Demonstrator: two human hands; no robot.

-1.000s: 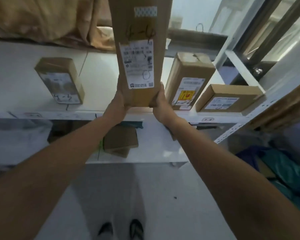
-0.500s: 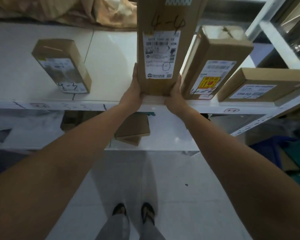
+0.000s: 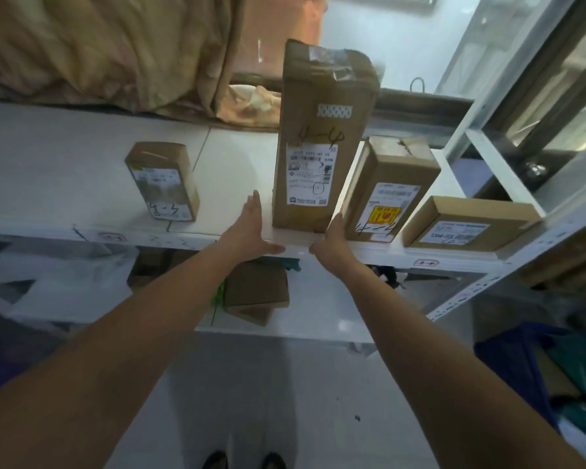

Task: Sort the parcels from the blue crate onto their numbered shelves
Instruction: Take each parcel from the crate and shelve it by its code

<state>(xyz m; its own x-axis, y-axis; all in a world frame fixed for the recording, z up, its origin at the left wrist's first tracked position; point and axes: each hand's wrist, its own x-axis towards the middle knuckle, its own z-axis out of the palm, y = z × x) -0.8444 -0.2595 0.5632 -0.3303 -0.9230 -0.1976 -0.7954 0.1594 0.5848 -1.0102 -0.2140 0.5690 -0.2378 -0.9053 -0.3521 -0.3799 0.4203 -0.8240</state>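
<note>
Mid-frame, upper shelf (image 3: 65, 170) carries four parcels (image 3: 161, 182), tall parcel (image 3: 322, 164) upright; left hand (image 3: 251, 228) and right hand (image 3: 332, 238) flank its base, fingers straight, together.

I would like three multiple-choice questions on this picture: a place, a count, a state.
1. Where is the tall box? A. on a chair B. on the upper shelf, between the small box and the yellow-sticker box C. on a trolley
2. How many boxes are on that shelf? A. two B. four C. six
3. How is the left hand? A. open, holding nothing B. gripping the tall box C. a fist
1 B: it stands upright between them. 2 B: small, tall, yellow-sticker and flat box. 3 A: straight fingers, clear of the box.
</note>
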